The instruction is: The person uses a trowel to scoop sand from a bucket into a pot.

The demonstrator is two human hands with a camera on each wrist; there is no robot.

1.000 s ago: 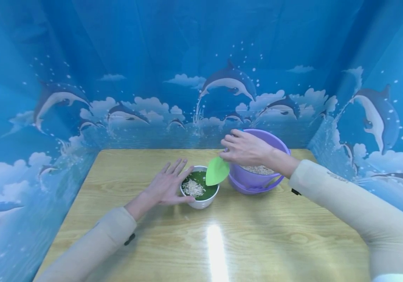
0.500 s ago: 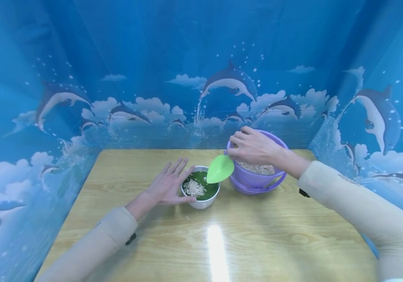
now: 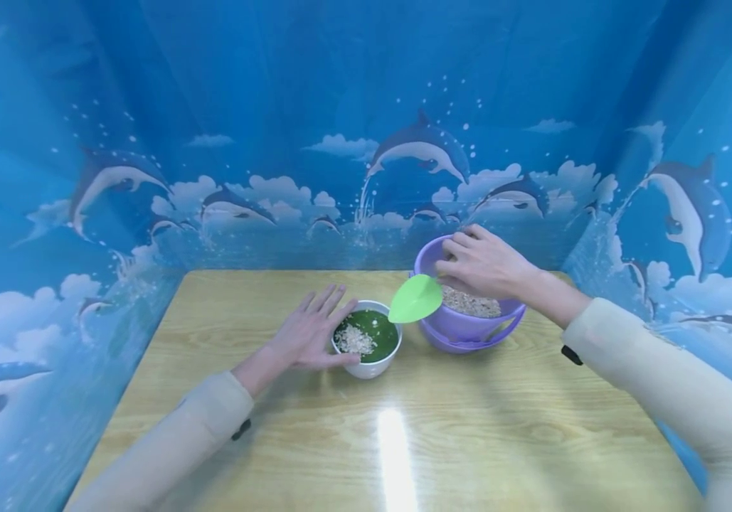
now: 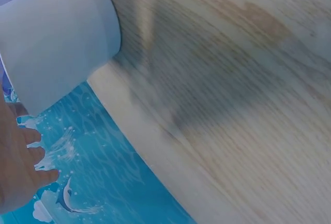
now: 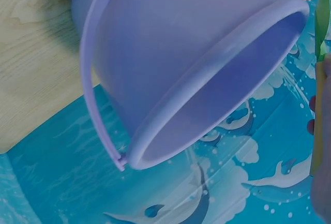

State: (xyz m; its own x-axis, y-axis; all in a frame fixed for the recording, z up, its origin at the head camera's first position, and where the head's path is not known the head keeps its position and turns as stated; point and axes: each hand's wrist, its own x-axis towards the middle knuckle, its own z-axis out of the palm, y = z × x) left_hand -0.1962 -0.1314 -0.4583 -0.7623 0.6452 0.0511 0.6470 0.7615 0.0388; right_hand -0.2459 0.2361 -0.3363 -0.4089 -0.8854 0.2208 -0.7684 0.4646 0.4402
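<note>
My left hand [image 3: 304, 338] rests at the side of a white bowl [image 3: 372, 370], fingers spread straight, with thumb and index finger along its rim. The bowl's inside is green, and a pile of pale flakes [image 3: 354, 340] lies at its left. My right hand [image 3: 484, 267], above a purple bucket [image 3: 462, 331], grips a small green leaf-shaped shovel [image 3: 415, 300]. Its blade is tilted between bowl and bucket, overlapping the bucket's left rim. More oat-like flakes [image 3: 471, 306] show inside the bucket. In the right wrist view the shovel's yellowish handle [image 5: 319, 120] runs along the edge.
Bowl and bucket stand side by side towards the back of a wood-grain table [image 3: 468, 434]. The bucket's handle [image 5: 89, 74] hangs down its side. A blue dolphin-print curtain [image 3: 289, 107] encloses the table at the back and both sides.
My right hand has moved right with the shovel, from over the bowl to over the bucket, and the blade has turned flatter. The left hand stays at the bowl.
</note>
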